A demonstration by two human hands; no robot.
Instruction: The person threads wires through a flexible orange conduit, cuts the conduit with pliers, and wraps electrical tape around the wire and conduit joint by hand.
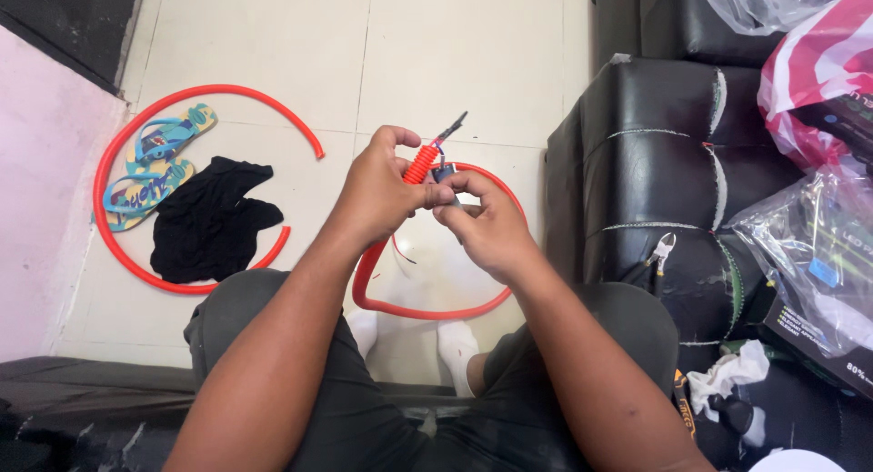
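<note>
My left hand point(380, 188) grips the ribbed end of an orange corrugated conduit point(420, 163), from which thin wires stick out. My right hand point(486, 225) pinches a small dark connector piece point(445, 173) at that same end, where the wires come out. The rest of this orange conduit point(427, 310) loops down over the tiled floor between my knees and past my white-socked feet point(455, 345).
A second orange conduit loop point(155, 276) lies on the floor at the left around a pair of flip-flops point(150, 167) and a black cloth point(211, 219). A black sofa point(655, 163) at the right carries small pliers point(662, 251), plastic bags point(809, 245) and boxes.
</note>
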